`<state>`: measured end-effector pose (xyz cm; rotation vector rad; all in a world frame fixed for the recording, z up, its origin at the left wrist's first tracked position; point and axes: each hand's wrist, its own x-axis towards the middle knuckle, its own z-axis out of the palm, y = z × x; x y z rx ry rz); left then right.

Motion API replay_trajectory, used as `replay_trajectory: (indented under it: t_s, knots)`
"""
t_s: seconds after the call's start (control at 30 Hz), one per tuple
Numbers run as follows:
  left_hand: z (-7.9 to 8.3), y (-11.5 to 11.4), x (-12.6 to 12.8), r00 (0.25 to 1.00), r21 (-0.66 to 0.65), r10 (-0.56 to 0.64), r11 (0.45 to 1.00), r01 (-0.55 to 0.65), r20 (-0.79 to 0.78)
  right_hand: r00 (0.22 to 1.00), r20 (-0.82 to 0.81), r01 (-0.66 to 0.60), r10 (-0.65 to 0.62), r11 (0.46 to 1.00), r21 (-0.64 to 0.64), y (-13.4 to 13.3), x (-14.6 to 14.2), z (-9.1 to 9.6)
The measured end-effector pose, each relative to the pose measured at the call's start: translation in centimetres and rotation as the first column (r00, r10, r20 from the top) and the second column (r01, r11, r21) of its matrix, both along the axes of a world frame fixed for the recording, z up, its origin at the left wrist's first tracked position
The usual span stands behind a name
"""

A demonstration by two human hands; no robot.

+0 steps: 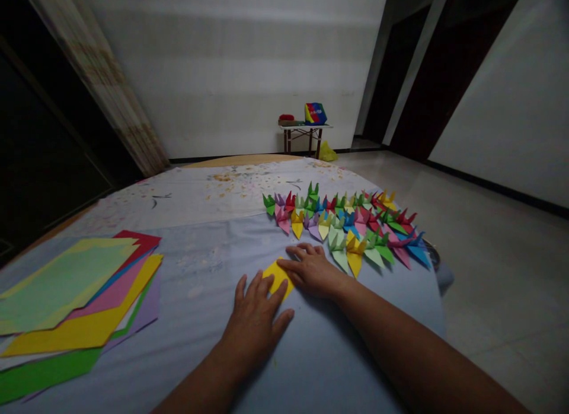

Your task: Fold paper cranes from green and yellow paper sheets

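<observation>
A small folded piece of yellow paper [276,276] lies flat on the blue tablecloth between my hands. My left hand [258,310] rests with fingers spread, its fingertips touching the paper's left and lower edges. From the right, my right hand [313,268] reaches in, its fingers stretched out and a fingertip pressing on the paper's upper right edge. Just beyond the right hand stand rows of folded paper cranes in many colours, the nearest a yellow crane [355,251] and a pale green crane [338,248].
Coloured paper sheets [71,277] are stacked loosely at the left. A floral cloth [240,185] covers the table's far part. Beyond stands a small table [306,127] bearing a colourful box [315,113]. A yellow bag [328,152] sits on the floor beside it.
</observation>
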<state>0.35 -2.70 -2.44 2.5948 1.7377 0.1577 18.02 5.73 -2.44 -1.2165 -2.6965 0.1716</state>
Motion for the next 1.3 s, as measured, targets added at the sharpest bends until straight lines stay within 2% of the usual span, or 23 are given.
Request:
replay_trajectory:
  t_s: [0.37,0.53,0.67,0.8,0.93,1.2,1.3]
  knots:
    - [0.1,0.1,0.2,0.999,-0.038,0.043,0.998,-0.043,-0.003,1.000,-0.019,0.023,-0.022,1.000,0.010,0.5,0.5,0.0]
    - [0.1,0.6,-0.2,0.996,-0.027,0.068,0.997,-0.066,0.056,0.979,-0.203,0.000,0.010,0.999,0.050,1.4,1.8,0.2]
    - [-0.2,0.9,-0.4,0.992,-0.027,0.070,0.997,-0.068,0.101,0.939,-0.332,-0.072,0.092,0.995,0.071,1.7,1.9,-0.2]
    - [-0.5,0.8,-0.4,0.990,-0.014,0.080,0.997,-0.078,0.114,0.955,-0.278,-0.105,0.104,0.994,0.010,1.7,1.5,-0.8]
    - [-0.6,0.7,-0.3,0.991,0.000,0.082,0.997,-0.082,0.109,0.972,-0.234,-0.035,0.025,0.999,-0.041,1.8,1.8,-0.9]
    - [-0.8,0.6,-0.3,0.993,0.026,0.085,0.996,-0.088,0.084,0.987,-0.162,0.006,-0.011,0.999,-0.035,1.9,1.6,-0.4]
    - [-0.6,0.6,-0.4,0.993,0.020,0.086,0.996,-0.088,0.086,0.986,-0.163,-0.024,0.018,0.999,-0.036,1.8,1.8,-0.3]
